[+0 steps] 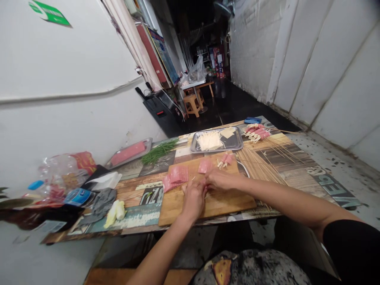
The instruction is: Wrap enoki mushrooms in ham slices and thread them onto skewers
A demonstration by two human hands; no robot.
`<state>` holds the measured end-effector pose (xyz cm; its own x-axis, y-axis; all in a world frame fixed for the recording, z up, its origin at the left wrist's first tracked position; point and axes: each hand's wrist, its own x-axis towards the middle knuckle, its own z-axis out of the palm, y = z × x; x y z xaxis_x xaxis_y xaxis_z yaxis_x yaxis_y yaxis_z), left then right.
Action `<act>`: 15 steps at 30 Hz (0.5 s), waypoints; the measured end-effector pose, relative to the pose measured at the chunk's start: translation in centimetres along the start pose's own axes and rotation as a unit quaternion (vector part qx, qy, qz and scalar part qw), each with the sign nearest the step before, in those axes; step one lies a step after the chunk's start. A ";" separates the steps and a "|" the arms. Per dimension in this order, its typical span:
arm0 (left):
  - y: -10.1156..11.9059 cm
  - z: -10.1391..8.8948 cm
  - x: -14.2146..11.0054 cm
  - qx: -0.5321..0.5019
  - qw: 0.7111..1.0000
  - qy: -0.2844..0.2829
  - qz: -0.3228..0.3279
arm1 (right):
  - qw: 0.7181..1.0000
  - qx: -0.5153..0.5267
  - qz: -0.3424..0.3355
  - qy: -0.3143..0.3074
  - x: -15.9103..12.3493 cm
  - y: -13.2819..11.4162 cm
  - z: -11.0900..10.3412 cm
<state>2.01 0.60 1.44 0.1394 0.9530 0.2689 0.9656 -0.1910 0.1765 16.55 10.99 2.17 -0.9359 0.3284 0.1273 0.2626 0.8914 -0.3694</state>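
My left hand (194, 198) and my right hand (219, 179) meet over the wooden cutting board (178, 209), fingers bent and pressed together. What they pinch is mostly hidden by the fingers; a pale strand pokes out near the left fingertips. Just left of them, overlapping square slices of pink meat (178, 174) lie fanned on the board. Another small stack of pink slices (204, 165) is right behind the fingers. Small pink rolls (226, 159) with white mushroom ends sit at the board's far right corner. Behind the board, a metal tray (194, 148) holds enoki mushrooms (209, 140) and pale flat sheets (228, 132).
Wooden skewers (261, 166) spread right of the board, near skewered rolls (257, 133) and a blue object (252, 120). Green chives (158, 151) and a packed meat tray (130, 152) lie at left. A grey cloth (102, 204), cabbage pieces (116, 213) and dark bottle (38, 217) crowd the left end.
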 end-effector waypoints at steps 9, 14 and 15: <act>-1.4 -1.6 2.4 -0.146 0.979 -0.136 -0.027 | 0.990 0.103 0.077 -0.053 0.4 1.1 -0.8; -1.8 -0.5 1.3 -0.133 0.990 -0.044 0.006 | 0.984 0.133 0.100 -0.063 1.0 1.5 -1.2; -2.0 -0.2 1.1 -0.115 0.993 -0.027 0.023 | 0.982 0.142 0.103 -0.068 1.0 1.5 -1.2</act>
<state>0.21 1.94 1.52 0.1999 0.9521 0.2315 0.8832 -0.2774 0.3783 16.27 13.08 2.85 -0.8978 0.4303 -0.0938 0.3912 0.6816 -0.6183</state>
